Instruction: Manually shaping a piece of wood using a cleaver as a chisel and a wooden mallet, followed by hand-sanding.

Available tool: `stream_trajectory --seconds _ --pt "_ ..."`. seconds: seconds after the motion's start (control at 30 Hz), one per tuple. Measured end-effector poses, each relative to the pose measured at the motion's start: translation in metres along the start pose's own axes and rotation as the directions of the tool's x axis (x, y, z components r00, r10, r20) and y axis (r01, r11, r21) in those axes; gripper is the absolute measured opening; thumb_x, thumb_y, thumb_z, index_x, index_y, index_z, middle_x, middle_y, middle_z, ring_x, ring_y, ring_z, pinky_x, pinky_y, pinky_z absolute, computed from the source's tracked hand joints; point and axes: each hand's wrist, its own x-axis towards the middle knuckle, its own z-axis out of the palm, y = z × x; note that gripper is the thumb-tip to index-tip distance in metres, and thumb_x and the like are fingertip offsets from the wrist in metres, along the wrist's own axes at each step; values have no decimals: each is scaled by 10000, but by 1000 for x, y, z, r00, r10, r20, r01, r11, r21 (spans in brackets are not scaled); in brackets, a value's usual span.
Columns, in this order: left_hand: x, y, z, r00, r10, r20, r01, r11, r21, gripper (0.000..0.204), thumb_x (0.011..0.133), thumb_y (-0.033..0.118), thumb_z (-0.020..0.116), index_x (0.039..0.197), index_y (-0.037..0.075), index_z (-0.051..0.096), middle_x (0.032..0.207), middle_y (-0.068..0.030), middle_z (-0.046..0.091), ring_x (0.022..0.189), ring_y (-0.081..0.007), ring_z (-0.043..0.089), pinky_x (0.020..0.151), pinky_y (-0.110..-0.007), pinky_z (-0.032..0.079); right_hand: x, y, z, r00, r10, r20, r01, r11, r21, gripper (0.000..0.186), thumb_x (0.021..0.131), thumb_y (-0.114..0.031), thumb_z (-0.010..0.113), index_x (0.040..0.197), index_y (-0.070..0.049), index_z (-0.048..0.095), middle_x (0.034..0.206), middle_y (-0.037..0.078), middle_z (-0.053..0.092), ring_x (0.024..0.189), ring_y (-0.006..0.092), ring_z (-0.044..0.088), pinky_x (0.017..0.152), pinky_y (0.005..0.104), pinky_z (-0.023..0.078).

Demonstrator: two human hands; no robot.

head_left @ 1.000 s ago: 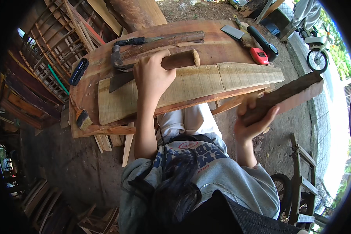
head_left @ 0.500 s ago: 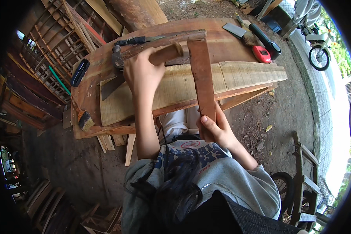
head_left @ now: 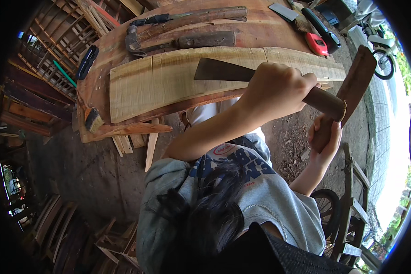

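1. Left hand point(head_left: 281, 89), closed around the chisel point(head_left: 228, 71), has shifted rightward.
2. Right hand point(head_left: 334, 140) clasps the wooden bar point(head_left: 357, 82).
3. Caution: hands this near could let the chisel's butt knock the right.

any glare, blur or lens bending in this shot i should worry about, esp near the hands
Head view: harsh glare washes out the outdoor strip at right; head view: stacked wood at lower left sinks into shadow; head view: left hand and flat blade look fairly sharp; head view: pale board appears bowed, though how much is fisheye distortion isn't clear.
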Motion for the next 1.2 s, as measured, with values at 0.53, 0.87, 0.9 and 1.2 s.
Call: stream_trajectory --seconds 0.53,0.87,0.9,1.2 --pt "15 -11 1 968 -249 -3 249 968 -2 155 690 253 668 778 125 683 586 -110 607 594 -307 623 567 -411 490 -33 14 -4 980 136 146 -136 991 -12 455 881 -380 512 1114 -3 412 716 108 504 480 157 478 393 238 379" --pt "14 -18 12 955 -295 7 294 954 53 166 610 201 700 705 72 655 584 -125 606 558 -287 629 527 -380 504 -24 6 -14 971 -12 241 53 985 -163 629 817 -469 551 1161 39 413 827 121 522 663 127 512 411 215 376" --pt "13 -21 11 950 -312 -15 313 948 55 189 583 197 717 622 37 625 550 -132 588 523 -270 628 487 -365 504 -20 0 -13 971 -13 240 52 986 -158 629 817 -469 551 1161 39 413 827 121 522 663 127 512 411 215 376" --pt "23 -20 -1 905 -425 27 423 904 63 125 660 208 680 744 116 676 608 -117 619 591 -295 631 553 -399 501 11 6 -29 980 -198 -6 197 979 -58 542 889 -426 455 1167 36 404 723 81 467 491 124 428 394 222 328"
